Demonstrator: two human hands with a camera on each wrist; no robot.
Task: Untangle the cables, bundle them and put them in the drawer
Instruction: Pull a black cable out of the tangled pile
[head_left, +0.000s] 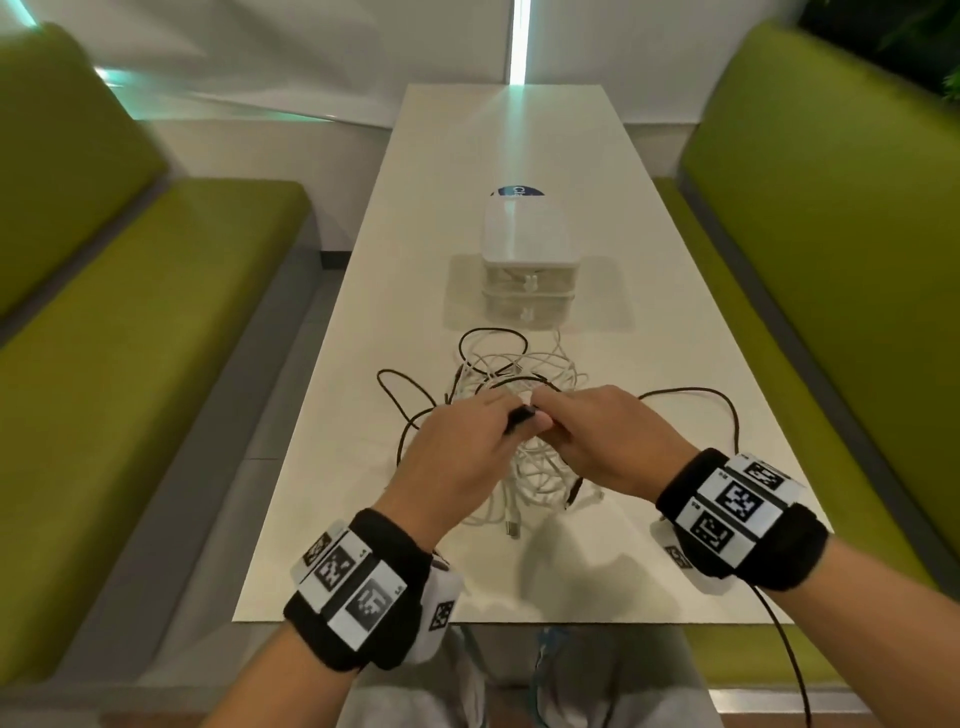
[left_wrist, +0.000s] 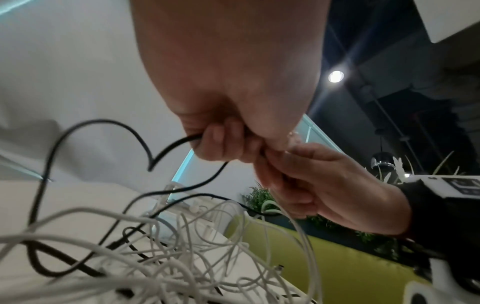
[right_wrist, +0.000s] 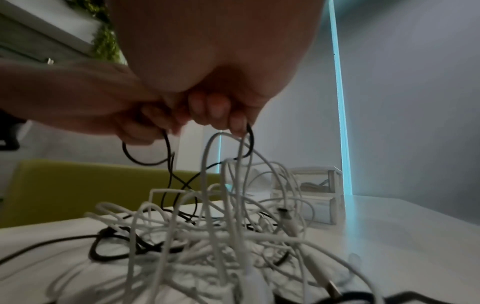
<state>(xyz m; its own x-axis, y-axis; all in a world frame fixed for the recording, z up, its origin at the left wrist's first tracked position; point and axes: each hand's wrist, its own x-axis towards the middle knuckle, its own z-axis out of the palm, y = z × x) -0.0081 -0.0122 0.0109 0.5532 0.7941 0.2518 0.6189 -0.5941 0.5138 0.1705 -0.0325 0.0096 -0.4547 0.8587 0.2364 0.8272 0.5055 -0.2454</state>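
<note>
While both hands meet just above the knot on the table, the left hand and right hand each pinch the black cable, lifting it clear of the white cables, seemingly to free 1 strand; the drawer unit waits beyond, closed.

Dim, cool indoor light. Cyan light strip on the back wall glares and reflects off the white table. Soft shadows under the hands. Wide-angle bending at edges. Wrist views: palms close-up & blurred, cables smeared w/ motion blur.
</note>
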